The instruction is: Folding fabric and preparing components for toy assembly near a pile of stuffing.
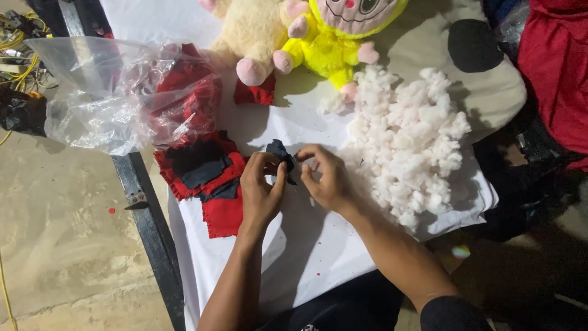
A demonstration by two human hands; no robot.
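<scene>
My left hand (261,191) pinches a small dark blue fabric piece (278,150) over the white table cover (306,245). Facing it, my right hand (326,178) has its fingertips curled at the same piece. A heap of white stuffing fibre (407,144) lies just right of my right hand. To the left of my left hand lie several red and black felt pieces (205,175).
A clear plastic bag (116,92) with red fabric sits at the left, over the table's dark metal edge (147,214). A beige plush toy (248,34) and a yellow plush doll (331,37) lie at the far side. Red cloth (560,67) is at the right.
</scene>
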